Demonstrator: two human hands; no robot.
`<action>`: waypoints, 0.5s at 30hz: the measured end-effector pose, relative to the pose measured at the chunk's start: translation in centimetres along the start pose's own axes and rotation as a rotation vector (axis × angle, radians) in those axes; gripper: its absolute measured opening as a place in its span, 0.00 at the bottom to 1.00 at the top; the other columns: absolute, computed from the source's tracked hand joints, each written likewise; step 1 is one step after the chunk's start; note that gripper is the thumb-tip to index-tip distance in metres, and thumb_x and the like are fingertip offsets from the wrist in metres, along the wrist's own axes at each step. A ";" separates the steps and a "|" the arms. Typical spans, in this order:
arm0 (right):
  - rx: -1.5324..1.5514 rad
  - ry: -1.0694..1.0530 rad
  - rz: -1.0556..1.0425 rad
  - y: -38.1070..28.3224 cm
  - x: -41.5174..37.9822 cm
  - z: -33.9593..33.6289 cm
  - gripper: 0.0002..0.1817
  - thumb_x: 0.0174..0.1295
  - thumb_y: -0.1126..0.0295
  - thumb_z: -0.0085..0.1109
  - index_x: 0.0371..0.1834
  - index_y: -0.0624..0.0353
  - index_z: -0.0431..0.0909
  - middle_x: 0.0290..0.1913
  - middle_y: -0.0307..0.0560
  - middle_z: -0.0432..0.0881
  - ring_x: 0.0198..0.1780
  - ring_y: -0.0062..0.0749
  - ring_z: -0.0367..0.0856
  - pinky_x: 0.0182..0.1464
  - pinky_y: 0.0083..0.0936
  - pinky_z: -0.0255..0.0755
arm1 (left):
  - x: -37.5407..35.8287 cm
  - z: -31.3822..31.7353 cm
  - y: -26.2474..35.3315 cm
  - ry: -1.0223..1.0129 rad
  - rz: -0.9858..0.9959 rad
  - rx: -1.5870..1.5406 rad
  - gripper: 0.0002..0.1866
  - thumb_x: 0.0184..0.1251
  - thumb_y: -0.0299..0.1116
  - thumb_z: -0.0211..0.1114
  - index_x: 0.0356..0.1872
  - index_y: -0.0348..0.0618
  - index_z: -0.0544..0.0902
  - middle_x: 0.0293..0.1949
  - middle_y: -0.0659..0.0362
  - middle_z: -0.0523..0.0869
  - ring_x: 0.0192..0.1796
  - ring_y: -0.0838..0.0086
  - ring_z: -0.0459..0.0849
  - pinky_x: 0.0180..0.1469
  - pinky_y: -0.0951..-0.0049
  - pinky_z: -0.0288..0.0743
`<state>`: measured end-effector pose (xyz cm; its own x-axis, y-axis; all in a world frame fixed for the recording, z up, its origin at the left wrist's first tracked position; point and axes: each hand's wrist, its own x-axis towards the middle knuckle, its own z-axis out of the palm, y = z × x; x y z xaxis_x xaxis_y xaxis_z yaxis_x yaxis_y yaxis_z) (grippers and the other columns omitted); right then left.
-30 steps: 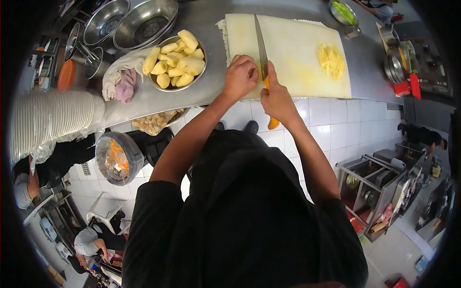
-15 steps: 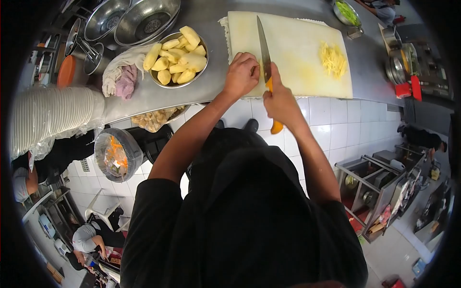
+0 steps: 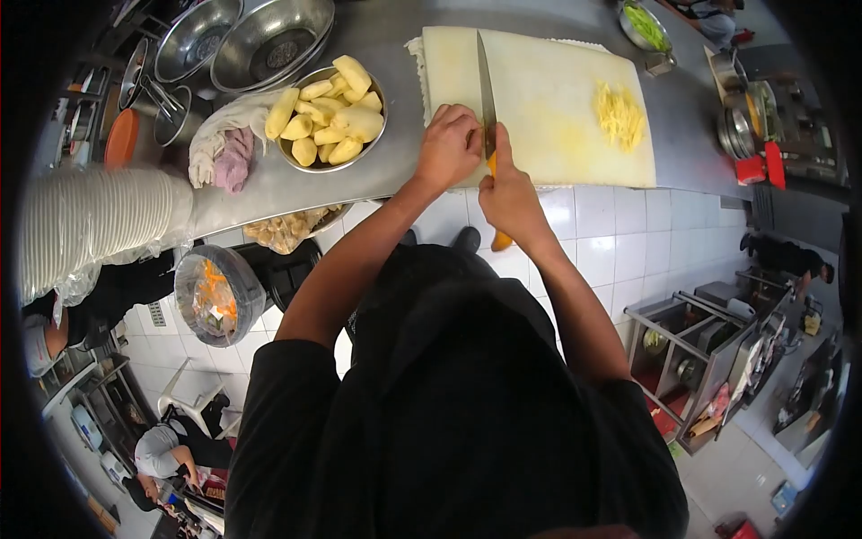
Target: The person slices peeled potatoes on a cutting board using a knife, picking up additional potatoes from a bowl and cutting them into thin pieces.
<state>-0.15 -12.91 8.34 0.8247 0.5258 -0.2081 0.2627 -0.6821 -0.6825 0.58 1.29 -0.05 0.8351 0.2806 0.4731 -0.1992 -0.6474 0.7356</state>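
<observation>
On the white cutting board (image 3: 548, 81), my left hand (image 3: 449, 145) has its fingers curled and pressed down at the near left edge. What lies under those fingers is mostly hidden. My right hand (image 3: 512, 198) grips the orange handle of a long knife (image 3: 487, 81), its blade pointing away from me right beside my left fingertips. A pile of thin yellow strips (image 3: 620, 117) lies on the board's right side. Left of the board, a metal bowl (image 3: 381, 135) holds several peeled yellow pieces (image 3: 359, 122).
Cloths (image 3: 233, 157), metal bowls (image 3: 274, 49) and stacked white containers (image 3: 99, 216) stand to the left. Below the counter is a lined bin (image 3: 220, 296). A bowl of green slices (image 3: 645, 27) sits at the back right. Another person (image 3: 166, 449) is at the lower left.
The knife and my right hand have moved left, closer to my left hand. My left hand stays curled on the board.
</observation>
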 end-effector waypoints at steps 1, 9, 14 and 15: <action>0.005 -0.019 0.040 -0.3 0.8 -0.3 0.43 0.60 0.77 0.48 0.79 0.64 0.41 0.40 0.79 0.81 0.46 0.72 0.81 0.51 0.52 0.73 | 0.0 0.0 0.0 -0.002 0.004 0.005 0.04 0.53 0.20 0.65 0.29 0.39 0.83 0.37 0.56 0.84 0.42 0.57 0.81 0.46 0.61 0.76; 0.007 -0.004 0.006 0.5 0.2 -0.4 0.42 0.62 0.76 0.45 0.81 0.59 0.41 0.34 0.72 0.83 0.31 0.61 0.83 0.39 0.46 0.77 | -0.1 0.0 -0.1 0.010 0.016 -0.024 0.04 0.53 0.19 0.65 0.29 0.38 0.82 0.37 0.56 0.84 0.42 0.57 0.80 0.45 0.61 0.76; -0.088 0.055 -0.037 1.7 2.6 0.6 0.42 0.62 0.76 0.43 0.81 0.58 0.39 0.34 0.66 0.84 0.21 0.40 0.82 0.32 0.37 0.78 | -0.2 -0.1 0.1 -0.001 0.012 -0.035 0.04 0.51 0.19 0.64 0.27 0.39 0.81 0.36 0.57 0.82 0.41 0.58 0.79 0.45 0.62 0.76; -0.023 0.011 0.015 1.1 2.4 -0.1 0.42 0.61 0.77 0.45 0.80 0.61 0.40 0.35 0.69 0.83 0.28 0.51 0.81 0.39 0.42 0.76 | -0.1 0.0 0.0 -0.004 0.011 -0.034 0.04 0.52 0.19 0.65 0.28 0.39 0.82 0.36 0.56 0.83 0.41 0.58 0.80 0.45 0.62 0.76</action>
<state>2.19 -12.46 7.17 0.8340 0.5100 -0.2104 0.2617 -0.7015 -0.6628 0.49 1.30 -0.12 0.8347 0.2711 0.4793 -0.2255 -0.6258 0.7467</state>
